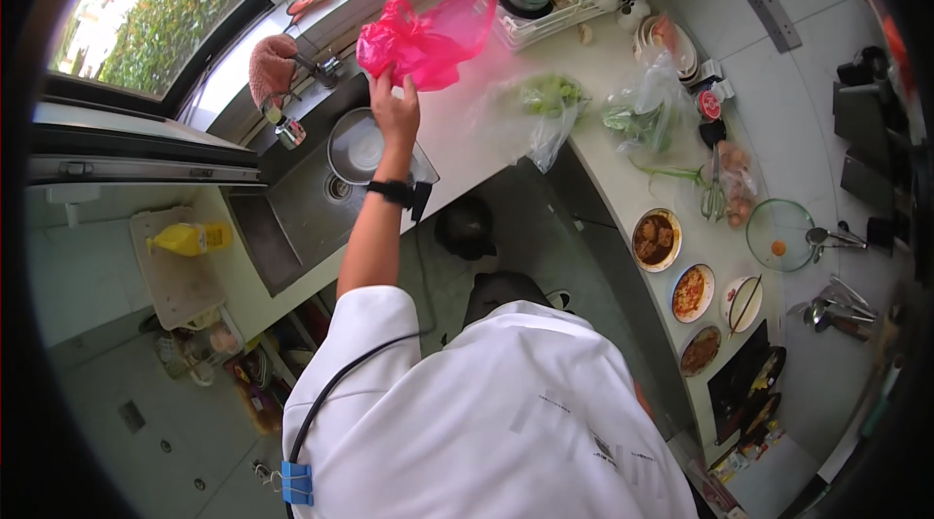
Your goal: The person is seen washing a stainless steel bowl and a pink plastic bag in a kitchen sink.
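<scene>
My left hand (395,107) reaches out above the near side of the countertop, beside the sink (292,227). Its fingers pinch the lower edge of a crumpled bright pink plastic bag (416,45), which spreads out to the right over the counter. Below and left of the hand, a round pan or lid (356,147) sits in the sink, partly covered by my forearm. A clear plastic bag with leafy greens (551,97) lies on the counter to the right. My right hand is out of view.
A white dish rack (543,26) with bowls stands at the back. A faucet (321,70) rises behind the sink. Along the right counter are bagged greens (646,114), eggs (737,183), a glass bowl (779,234) and several food dishes (657,239). A dark round object (465,226) is on the floor.
</scene>
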Motion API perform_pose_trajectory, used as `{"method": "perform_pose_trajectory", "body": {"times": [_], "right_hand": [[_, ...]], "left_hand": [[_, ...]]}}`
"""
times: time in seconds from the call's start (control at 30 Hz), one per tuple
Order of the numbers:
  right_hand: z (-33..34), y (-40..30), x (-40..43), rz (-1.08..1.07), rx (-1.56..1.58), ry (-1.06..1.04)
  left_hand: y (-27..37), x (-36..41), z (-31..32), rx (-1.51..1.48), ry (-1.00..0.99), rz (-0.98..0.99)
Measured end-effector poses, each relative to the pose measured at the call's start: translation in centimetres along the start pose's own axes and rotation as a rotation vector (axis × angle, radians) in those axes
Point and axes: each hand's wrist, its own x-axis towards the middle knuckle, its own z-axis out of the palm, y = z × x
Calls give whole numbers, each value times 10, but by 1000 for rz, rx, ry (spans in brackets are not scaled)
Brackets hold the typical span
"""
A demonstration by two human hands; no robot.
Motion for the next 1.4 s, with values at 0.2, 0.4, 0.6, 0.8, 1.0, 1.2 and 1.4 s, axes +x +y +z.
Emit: {"method": "perform_pose_trajectory", "body": {"times": [0.2,0.4,0.6,0.8,1.0,1.2,1.4], "right_hand": [[-6,-17,16,-72,-48,-38],[-32,-72,84,-179,-168,-100],[-42,-150,96,-233,-427,-72],[20,-237,70,-642,-618,-271],[131,-265,-1,-694,-540,-533],[169,-262,-16,-810,-61,-762],[123,-214,-82,-1132,-177,-474]], "left_hand": [[31,-35,-129,-48,63,-187],[64,-126,-206,159,-22,-89],[113,-213,-248,65,-23,-298],[153,-236,-282,-365,45,-450],[229,-257,-291,-723,30,-591],[232,-311,-333,-634,-147,-621],[186,-338,-325,386,-268,-194]]}}
